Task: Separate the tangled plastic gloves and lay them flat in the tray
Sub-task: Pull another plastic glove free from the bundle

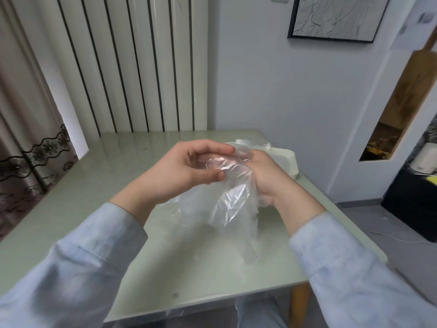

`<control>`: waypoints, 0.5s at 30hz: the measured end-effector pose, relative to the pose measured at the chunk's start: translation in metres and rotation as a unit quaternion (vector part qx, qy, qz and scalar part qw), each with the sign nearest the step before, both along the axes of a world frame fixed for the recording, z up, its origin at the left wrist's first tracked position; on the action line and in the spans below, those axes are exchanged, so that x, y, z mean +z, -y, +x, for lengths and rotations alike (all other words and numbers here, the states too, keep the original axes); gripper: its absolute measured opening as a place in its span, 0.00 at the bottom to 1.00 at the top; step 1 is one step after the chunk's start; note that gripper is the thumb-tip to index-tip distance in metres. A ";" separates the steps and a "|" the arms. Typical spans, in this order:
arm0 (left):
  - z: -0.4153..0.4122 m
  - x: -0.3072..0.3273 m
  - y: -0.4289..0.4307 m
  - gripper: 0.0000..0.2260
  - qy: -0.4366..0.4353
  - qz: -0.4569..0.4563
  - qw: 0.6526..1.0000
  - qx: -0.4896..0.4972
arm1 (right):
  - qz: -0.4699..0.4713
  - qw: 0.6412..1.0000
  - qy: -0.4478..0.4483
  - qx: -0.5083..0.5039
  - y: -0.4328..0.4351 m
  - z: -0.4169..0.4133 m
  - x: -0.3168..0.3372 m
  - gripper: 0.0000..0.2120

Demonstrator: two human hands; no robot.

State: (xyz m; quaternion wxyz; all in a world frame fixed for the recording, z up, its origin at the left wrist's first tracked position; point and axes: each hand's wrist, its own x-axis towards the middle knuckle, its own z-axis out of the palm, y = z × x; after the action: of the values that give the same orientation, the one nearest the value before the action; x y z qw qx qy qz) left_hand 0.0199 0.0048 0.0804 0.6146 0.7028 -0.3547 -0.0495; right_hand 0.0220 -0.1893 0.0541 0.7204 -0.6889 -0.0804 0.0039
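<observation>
The plastic gloves hang above the table, pinched by my left hand and gripped in my right hand.

Both hands, left and right, pinching clear plastic gloves above a pale table.

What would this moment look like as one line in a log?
phase: untangling | left grip: pinches plastic gloves | right grip: holds same clump | gloves: hanging over table | tray: behind hands, partly hidden
</observation>
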 end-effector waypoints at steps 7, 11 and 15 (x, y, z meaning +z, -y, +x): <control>0.002 -0.007 -0.002 0.18 0.017 0.026 0.998 0.045 | -0.007 1.000 -0.014 0.021 -0.001 -0.006 -0.002 0.17; 0.000 -0.004 -0.003 0.17 0.016 0.008 0.999 0.051 | 0.007 0.999 -0.028 0.027 0.000 -0.006 -0.006 0.21; -0.004 0.002 -0.006 0.13 -0.003 -0.065 0.998 -0.001 | -0.012 0.999 -0.027 0.015 0.004 -0.004 -0.013 0.05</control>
State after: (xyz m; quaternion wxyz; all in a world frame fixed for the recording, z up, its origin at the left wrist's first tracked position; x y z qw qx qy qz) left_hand 0.0155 0.0105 0.0824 0.6600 0.6608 -0.3563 -0.0290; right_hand 0.0183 -0.1933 0.0410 0.7142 -0.6955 -0.0711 0.0340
